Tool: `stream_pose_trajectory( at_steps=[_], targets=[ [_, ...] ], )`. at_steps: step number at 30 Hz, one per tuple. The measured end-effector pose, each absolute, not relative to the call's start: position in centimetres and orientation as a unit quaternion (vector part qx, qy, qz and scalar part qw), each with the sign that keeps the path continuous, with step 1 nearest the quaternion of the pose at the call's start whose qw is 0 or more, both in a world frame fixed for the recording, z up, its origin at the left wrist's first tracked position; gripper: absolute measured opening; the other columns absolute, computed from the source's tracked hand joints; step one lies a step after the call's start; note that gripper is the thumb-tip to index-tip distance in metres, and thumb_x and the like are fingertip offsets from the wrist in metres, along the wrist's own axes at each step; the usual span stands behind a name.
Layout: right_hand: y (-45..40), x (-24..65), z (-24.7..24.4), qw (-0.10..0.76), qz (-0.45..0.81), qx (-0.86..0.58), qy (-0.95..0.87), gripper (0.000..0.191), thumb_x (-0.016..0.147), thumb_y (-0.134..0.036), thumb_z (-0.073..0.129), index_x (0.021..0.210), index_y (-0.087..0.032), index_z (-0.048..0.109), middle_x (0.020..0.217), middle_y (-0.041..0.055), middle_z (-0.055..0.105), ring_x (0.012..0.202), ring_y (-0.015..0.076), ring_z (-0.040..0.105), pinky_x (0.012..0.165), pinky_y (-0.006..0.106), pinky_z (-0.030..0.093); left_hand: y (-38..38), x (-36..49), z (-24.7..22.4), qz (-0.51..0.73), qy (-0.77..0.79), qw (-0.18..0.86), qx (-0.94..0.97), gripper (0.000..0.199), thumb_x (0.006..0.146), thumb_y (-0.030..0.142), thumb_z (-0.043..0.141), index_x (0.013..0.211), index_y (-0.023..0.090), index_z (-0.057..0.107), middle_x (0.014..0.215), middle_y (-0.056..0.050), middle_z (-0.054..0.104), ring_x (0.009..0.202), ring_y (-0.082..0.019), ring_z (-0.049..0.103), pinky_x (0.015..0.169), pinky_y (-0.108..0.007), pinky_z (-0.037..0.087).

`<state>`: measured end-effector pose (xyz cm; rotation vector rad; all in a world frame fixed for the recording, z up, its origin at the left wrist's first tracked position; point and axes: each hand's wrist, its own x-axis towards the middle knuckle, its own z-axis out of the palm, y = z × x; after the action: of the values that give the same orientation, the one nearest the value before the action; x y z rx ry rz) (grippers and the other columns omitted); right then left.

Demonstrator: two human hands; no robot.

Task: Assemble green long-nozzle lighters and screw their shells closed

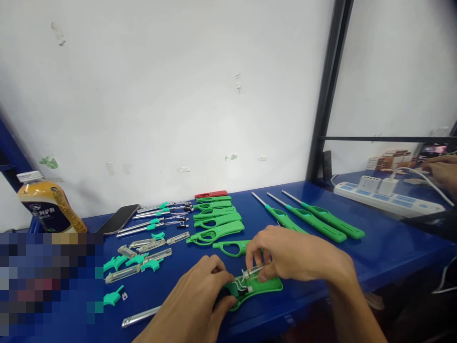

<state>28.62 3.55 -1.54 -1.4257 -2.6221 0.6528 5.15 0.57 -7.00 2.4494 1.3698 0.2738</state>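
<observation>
My left hand [194, 297] pinches the near end of an open green lighter shell [274, 286] at the table's front. A metal tube [141, 317] sticks out to the left from under that hand. White wires [242, 285] and a teal part show inside the shell, partly hidden by my fingers. Between the thumb and fingers of my right hand [300, 252] is a clear fuel tank [254, 271], held tilted over the shell's handle part. Just behind my right fingers lies another green shell half [230, 247].
Green shell halves [217, 233] and a red one [210, 194] lie behind. Leftward are wired metal tubes [153, 224], clear tanks [123, 274], teal triggers [152, 264], a phone [119, 219] and a bottle [50, 202]. Assembled lighters [314, 221], a power strip [389, 197] and another person's hand [442, 169] are rightward.
</observation>
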Motion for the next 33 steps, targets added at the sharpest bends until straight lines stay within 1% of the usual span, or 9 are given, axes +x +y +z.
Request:
stream_pose_trajectory(
  at_steps=[4,6,9,13,19,23,28,31,33],
  targets=[
    [3.9,29.0,-1.8,0.053,0.239,-0.455,-0.856,0.019,0.084,-0.02,0.08,0.101,-0.025,0.086,0.083,0.0012,0.081,0.081,0.0207,0.072,0.064,0.026,0.045,0.7,5.2,-7.1,0.098,0.479,0.169,0.856,0.024,0.096,0.012,0.063,0.111,0.025,0.078,0.118,-0.006,0.067,0.107,-0.027,0.067,0.092,-0.038,0.05],
    [4.0,29.2,-1.9,0.059,0.262,-0.44,-0.857,0.02,0.087,-0.02,0.077,0.104,-0.025,0.086,0.085,0.0016,0.083,0.078,0.0198,0.074,0.065,0.026,0.047,0.8,5.2,-7.1,0.1,0.479,0.169,0.856,0.022,0.096,0.012,0.063,0.11,0.024,0.077,0.117,-0.006,0.067,0.105,-0.027,0.068,0.09,-0.038,0.051],
    [4.0,29.5,-2.1,0.063,0.275,-0.429,-0.858,0.022,0.091,-0.02,0.074,0.107,-0.026,0.086,0.093,0.0018,0.085,0.082,0.0201,0.077,0.069,0.026,0.051,0.6,5.1,-7.2,0.103,0.477,0.169,0.857,0.021,0.096,0.012,0.064,0.108,0.023,0.076,0.117,-0.006,0.067,0.106,-0.027,0.068,0.09,-0.038,0.051],
    [3.8,29.6,-2.2,0.081,0.275,-0.427,-0.858,0.025,0.091,-0.015,0.073,0.107,-0.027,0.087,0.096,0.0018,0.086,0.086,0.0214,0.079,0.074,0.027,0.053,0.5,5.1,-7.1,0.098,0.477,0.174,0.856,0.023,0.097,0.011,0.062,0.109,0.023,0.076,0.118,-0.007,0.067,0.11,-0.028,0.066,0.096,-0.041,0.05],
    [4.0,29.4,-2.4,0.082,0.281,-0.433,-0.853,0.028,0.086,-0.009,0.075,0.1,-0.03,0.089,0.089,-0.0001,0.086,0.081,0.0209,0.08,0.066,0.025,0.051,0.7,5.3,-6.9,0.095,0.479,0.185,0.853,0.023,0.097,0.011,0.062,0.109,0.024,0.076,0.119,-0.006,0.067,0.11,-0.027,0.065,0.095,-0.039,0.05],
    [4.1,29.3,-2.5,0.086,0.279,-0.431,-0.854,0.03,0.085,-0.007,0.074,0.098,-0.029,0.09,0.086,-0.0001,0.086,0.08,0.0208,0.08,0.065,0.025,0.052,0.7,5.2,-7.2,0.109,0.483,0.188,0.848,0.025,0.096,0.011,0.064,0.113,0.024,0.076,0.118,-0.006,0.066,0.11,-0.026,0.065,0.095,-0.038,0.05],
    [4.0,29.3,-2.6,0.084,0.279,-0.437,-0.851,0.031,0.086,-0.006,0.073,0.1,-0.028,0.089,0.089,0.0004,0.086,0.084,0.0209,0.081,0.069,0.025,0.055,0.7,5.1,-7.3,0.097,0.487,0.186,0.848,0.028,0.098,0.012,0.063,0.119,0.025,0.076,0.119,-0.006,0.067,0.11,-0.027,0.065,0.095,-0.041,0.05],
    [3.8,29.4,-2.7,0.092,0.254,-0.453,-0.849,0.027,0.087,-0.011,0.077,0.106,-0.028,0.087,0.095,0.0022,0.085,0.095,0.0238,0.078,0.073,0.026,0.056,0.7,5.2,-7.3,0.1,0.484,0.189,0.848,0.027,0.098,0.011,0.063,0.117,0.024,0.077,0.118,-0.006,0.067,0.109,-0.027,0.066,0.095,-0.039,0.05],
    [3.8,29.4,-2.6,0.095,0.24,-0.46,-0.85,0.024,0.087,-0.015,0.08,0.105,-0.028,0.086,0.097,0.003,0.084,0.101,0.0254,0.076,0.073,0.027,0.055,0.7,5.2,-7.5,0.108,0.48,0.189,0.85,0.027,0.097,0.011,0.064,0.116,0.025,0.077,0.117,-0.006,0.067,0.109,-0.026,0.066,0.095,-0.038,0.05]
  ],
)
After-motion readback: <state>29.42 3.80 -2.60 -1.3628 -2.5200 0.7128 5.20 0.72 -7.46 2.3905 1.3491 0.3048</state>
